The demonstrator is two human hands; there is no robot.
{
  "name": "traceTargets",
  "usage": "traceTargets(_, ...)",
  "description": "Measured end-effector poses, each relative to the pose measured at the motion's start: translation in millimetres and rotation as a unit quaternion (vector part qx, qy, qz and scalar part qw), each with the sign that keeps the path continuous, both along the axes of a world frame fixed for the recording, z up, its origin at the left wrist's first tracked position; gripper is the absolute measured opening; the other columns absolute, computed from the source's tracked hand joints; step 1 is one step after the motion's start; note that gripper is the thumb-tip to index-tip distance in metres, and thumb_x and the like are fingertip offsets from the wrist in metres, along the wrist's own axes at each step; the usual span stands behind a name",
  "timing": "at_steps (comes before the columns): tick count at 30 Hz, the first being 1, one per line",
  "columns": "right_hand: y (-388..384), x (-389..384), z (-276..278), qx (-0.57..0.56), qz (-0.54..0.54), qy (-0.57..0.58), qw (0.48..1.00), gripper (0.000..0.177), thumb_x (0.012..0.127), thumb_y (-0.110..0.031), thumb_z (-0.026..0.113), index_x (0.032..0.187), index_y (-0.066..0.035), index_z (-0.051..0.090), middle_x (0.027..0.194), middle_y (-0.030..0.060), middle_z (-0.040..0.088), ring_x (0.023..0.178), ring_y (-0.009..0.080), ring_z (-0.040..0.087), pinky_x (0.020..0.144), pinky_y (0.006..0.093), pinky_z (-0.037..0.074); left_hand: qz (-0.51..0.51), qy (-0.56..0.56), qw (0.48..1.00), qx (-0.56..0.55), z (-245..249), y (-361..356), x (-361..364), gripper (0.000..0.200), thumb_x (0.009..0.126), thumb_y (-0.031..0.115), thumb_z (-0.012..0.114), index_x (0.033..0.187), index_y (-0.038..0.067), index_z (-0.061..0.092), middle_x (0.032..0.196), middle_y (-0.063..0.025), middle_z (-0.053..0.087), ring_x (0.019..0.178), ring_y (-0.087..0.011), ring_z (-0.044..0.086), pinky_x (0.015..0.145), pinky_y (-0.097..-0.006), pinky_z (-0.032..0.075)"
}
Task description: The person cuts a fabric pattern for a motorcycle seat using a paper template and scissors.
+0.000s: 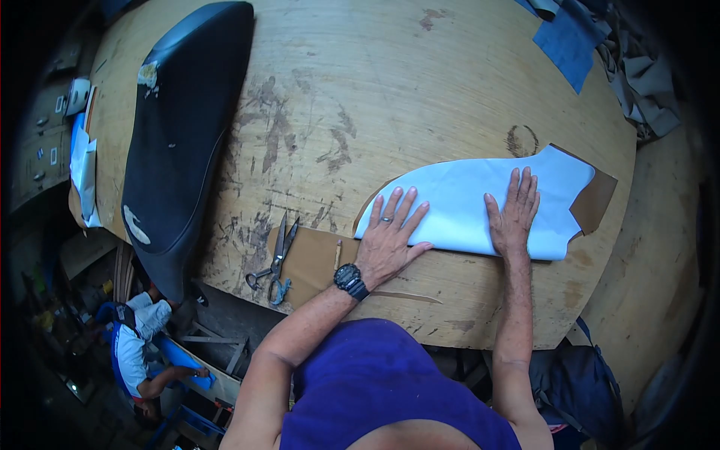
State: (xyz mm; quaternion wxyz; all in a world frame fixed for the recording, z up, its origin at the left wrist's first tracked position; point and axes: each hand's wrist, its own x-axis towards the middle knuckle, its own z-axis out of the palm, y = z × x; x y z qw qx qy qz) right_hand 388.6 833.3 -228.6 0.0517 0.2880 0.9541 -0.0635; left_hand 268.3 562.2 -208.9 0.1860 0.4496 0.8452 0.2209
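Note:
A white, curved pattern-shaped sheet (465,195) lies on the wooden table, with brown material (598,199) showing beneath its right end and along its left edge. My left hand (390,236), wearing a ring, rests on the sheet's left part with fingers spread. Flat on its right part is my right hand (514,214), thumb apart from the fingers. Neither hand grips anything. Left of my left hand, scissors (277,251) with a blue strip tied at one handle lie partly over a brown piece of material (311,259). A short marker-like stick (337,253) lies on that piece.
A long black motorcycle seat (180,135) with worn patches occupies the table's left side. Blue material (574,41) and grey scraps (645,90) are heaped at the far right corner. Below left, a person (139,345) works beside the table. A dark bag (574,382) sits by the front right edge.

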Motion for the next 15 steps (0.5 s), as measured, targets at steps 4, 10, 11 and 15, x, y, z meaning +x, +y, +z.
traceTargets(4, 0, -4, 4, -0.016, -0.02, 0.005, 1.0, 0.089, 0.099, -0.054, 0.058, 0.164, -0.008, 0.019, 0.171, 0.0183, 0.01, 0.159, 0.036, 0.006, 0.127, 0.0546, 0.003, 0.002, 0.007, 1.0, -0.013, 4, 2, 1, 0.076, 0.094, 0.054, 0.063, 0.156, 0.014, 0.044, 0.168, -0.0174, 0.026, 0.156, -0.0374, 0.019, 0.126, -0.0564, 0.012)
traceTargets(10, 1, 1, 9, -0.056, -0.037, 0.035, 0.997, 0.088, 0.099, -0.059, 0.055, 0.163, -0.008, 0.022, 0.171, 0.0188, 0.013, 0.158, 0.0363, 0.009, 0.127, 0.0556, 0.006, -0.01, 0.009, 1.0, -0.017, 37, 30, 0, 0.055, 0.094, 0.03, 0.068, 0.14, 0.003, 0.057, 0.155, -0.0231, 0.042, 0.147, -0.0419, 0.033, 0.121, -0.0592, 0.02)
traceTargets(11, 0, 3, 11, -0.059, -0.037, 0.05, 0.996, 0.087, 0.1, -0.058, 0.054, 0.164, -0.008, 0.021, 0.171, 0.0184, 0.012, 0.159, 0.0363, 0.008, 0.128, 0.0561, 0.006, -0.014, 0.022, 1.0, -0.007, 44, 37, -3, 0.048, 0.094, 0.024, 0.069, 0.134, 0.001, 0.06, 0.15, -0.0227, 0.047, 0.143, -0.0413, 0.039, 0.119, -0.0575, 0.026)
traceTargets(15, -1, 6, 14, -0.051, -0.034, 0.083, 0.995, 0.087, 0.099, -0.056, 0.057, 0.163, -0.007, 0.023, 0.17, 0.0183, 0.014, 0.158, 0.037, 0.011, 0.127, 0.0563, 0.009, -0.088, 0.007, 0.99, 0.112, 26, 78, -13, 0.039, 0.094, 0.013, 0.068, 0.131, 0.004, 0.062, 0.145, -0.0196, 0.052, 0.132, -0.039, 0.051, 0.111, -0.0513, 0.039)
